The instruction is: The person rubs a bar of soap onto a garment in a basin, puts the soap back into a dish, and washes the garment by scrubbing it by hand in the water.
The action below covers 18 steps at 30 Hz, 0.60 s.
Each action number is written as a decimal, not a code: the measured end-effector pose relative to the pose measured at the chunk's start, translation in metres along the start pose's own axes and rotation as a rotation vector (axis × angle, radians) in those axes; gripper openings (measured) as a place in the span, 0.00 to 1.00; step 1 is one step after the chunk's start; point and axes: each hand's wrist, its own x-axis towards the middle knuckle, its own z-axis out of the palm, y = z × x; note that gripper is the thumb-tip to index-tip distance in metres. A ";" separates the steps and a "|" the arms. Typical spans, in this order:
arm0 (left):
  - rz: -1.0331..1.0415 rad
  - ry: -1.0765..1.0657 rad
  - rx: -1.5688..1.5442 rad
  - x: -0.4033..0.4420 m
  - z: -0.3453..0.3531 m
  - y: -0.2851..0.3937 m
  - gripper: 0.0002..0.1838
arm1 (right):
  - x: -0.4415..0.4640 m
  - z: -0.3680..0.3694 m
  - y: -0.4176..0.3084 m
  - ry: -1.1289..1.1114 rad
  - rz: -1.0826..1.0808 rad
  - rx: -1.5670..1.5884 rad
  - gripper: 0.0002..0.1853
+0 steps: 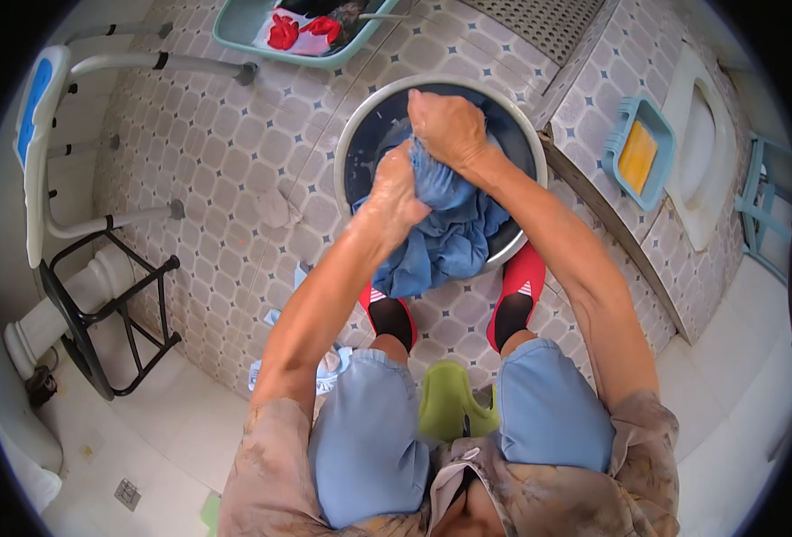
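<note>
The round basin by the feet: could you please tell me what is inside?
Bunched blue cloth, gripped by the left hand and right hand, lies partly inside the basin and drapes over its near rim. The cloth and hands hide whatever lies beneath them.

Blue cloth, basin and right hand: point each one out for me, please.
Blue cloth [450, 234]: head view, on the bunched folds below the hands.
Basin [340, 165]: head view, on the left side of its rim.
Right hand [450, 131]: head view, on the back of the hand.

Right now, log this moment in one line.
left hand: grips blue cloth | right hand: grips blue cloth | cloth: bunched, draped over near rim of basin | basin: on floor
</note>
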 end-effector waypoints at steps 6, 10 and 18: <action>0.034 -0.266 -0.158 0.053 -0.103 0.017 0.18 | -0.032 -0.028 -0.082 -0.050 -0.040 0.116 0.11; 0.002 0.117 0.080 0.002 -0.020 0.003 0.16 | -0.007 0.022 0.005 -0.141 0.060 -0.053 0.16; -0.132 -0.171 0.207 0.040 -0.084 0.050 0.14 | -0.028 0.002 -0.053 0.060 -0.108 -0.080 0.09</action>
